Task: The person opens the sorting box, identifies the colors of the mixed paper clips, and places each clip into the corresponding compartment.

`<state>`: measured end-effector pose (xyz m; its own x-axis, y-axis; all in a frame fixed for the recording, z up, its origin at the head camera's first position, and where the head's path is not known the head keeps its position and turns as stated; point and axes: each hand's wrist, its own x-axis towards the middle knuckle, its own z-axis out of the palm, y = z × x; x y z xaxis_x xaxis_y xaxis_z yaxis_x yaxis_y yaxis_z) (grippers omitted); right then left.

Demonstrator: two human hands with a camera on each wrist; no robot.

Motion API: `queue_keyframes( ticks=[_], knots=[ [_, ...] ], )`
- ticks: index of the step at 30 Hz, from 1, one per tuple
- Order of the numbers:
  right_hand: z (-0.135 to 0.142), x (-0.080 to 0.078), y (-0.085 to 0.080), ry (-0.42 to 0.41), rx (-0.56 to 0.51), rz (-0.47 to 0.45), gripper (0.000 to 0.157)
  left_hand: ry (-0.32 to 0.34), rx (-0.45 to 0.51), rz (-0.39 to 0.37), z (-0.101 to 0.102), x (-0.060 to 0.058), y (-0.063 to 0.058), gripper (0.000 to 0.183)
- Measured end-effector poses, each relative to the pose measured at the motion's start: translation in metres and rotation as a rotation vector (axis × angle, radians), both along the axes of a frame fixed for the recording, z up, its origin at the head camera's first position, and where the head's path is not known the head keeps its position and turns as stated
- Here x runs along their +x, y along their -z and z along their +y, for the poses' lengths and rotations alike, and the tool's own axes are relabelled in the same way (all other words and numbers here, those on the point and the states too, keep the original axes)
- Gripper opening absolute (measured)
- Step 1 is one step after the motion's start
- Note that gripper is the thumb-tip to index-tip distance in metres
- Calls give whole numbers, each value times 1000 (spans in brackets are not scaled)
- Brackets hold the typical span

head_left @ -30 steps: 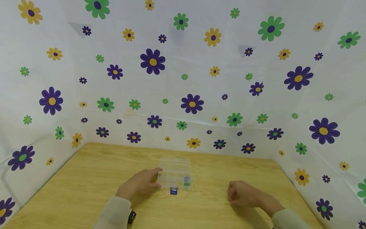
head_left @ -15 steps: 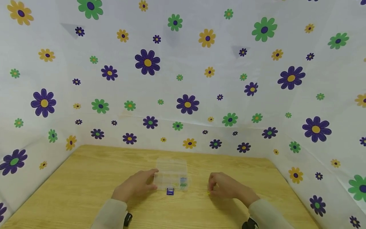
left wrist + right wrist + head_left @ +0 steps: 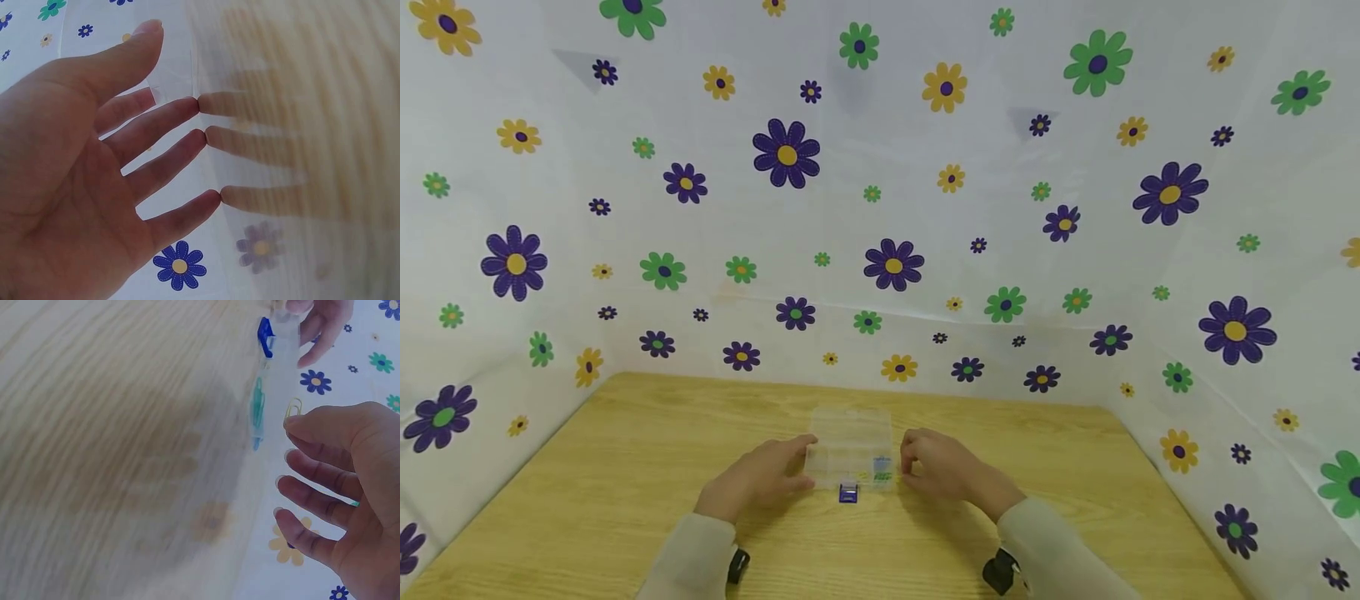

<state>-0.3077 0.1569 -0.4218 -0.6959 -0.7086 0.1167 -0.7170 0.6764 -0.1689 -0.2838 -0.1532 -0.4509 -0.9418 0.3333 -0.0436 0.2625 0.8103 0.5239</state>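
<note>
A clear plastic compartment box [image 3: 838, 467] lies with its lid back in the middle of the table. At its front edge is a blue latch [image 3: 848, 494]. Green pieces [image 3: 882, 477], blue pieces [image 3: 882, 462] and a few yellow bits [image 3: 862, 476] show in its right part. My left hand [image 3: 756, 479] rests at the box's left side, fingers extended, fingertips on the table in the left wrist view. My right hand [image 3: 943, 467] is beside the box's right side. Between its thumb and index finger it pinches a yellow paper clip [image 3: 294, 408]; its other fingers are apart.
The wooden table [image 3: 662, 450] has a glossy surface that reflects the hands. A white flowered cloth [image 3: 850, 217] stands around its back and sides.
My right hand has moved left across the table to the box's right side, bringing the yellow paper clip with it. My left hand stays by the box. The head view has shifted slightly.
</note>
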Motion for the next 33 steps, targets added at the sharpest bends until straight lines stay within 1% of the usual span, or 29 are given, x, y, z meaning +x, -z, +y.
queue_keyframes(
  ticks=[5, 11, 18, 22, 25, 33],
  knots=[
    [-9, -2, -4, -29, -36, -14, 19, -4, 2, 0, 0, 1, -2, 66],
    [-18, -4, -6, -22, -41, -3, 16, 4, 5, 7, 0, 4, -3, 67],
    [-32, -2, -9, -17, -59, -8, 14, 17, -7, 22, 1, 2, -4, 65],
    [-40, -5, -7, -26, -41, 51, 15, 27, -9, 30, 2, -1, -6, 65],
    [-45, -5, -3, -34, -19, 87, 14, 19, -6, 21, 2, 0, -7, 65],
    [-53, -2, -1, -25, 11, 117, 9, 24, 0, 22, 3, 0, -7, 64]
  ],
)
